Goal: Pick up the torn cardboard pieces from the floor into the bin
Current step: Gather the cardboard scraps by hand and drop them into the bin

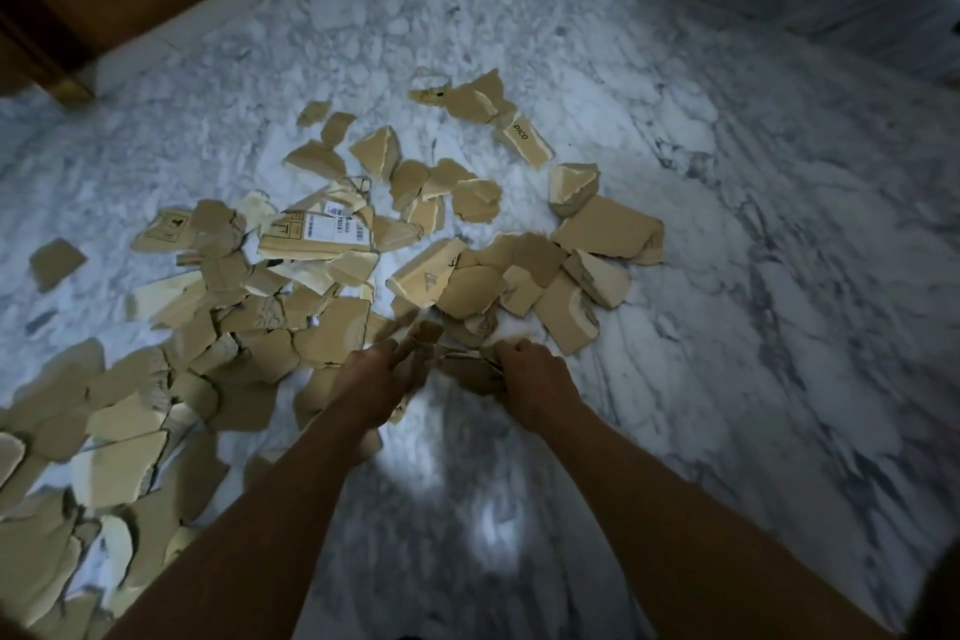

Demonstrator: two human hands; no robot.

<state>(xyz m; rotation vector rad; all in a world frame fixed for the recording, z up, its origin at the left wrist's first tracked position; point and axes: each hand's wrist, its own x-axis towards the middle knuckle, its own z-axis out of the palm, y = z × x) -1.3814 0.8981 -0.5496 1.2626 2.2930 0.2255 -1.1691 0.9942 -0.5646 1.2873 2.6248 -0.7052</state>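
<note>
My left hand (371, 379) and right hand (530, 374) are both closed on cardboard scraps (457, 364) bunched between them. Recommendation: squeeze the bundle firmly before lifting, since loose pieces (566, 312) just beyond my fingertips may slip; no bin is visible.

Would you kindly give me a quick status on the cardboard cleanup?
Left hand and right hand gathering cardboard pieces. Most scraps on marble floor. Bin not in view.

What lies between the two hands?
In the head view, crumpled cardboard pieces fill the gap between the left hand and the right hand; both grip them.
</note>
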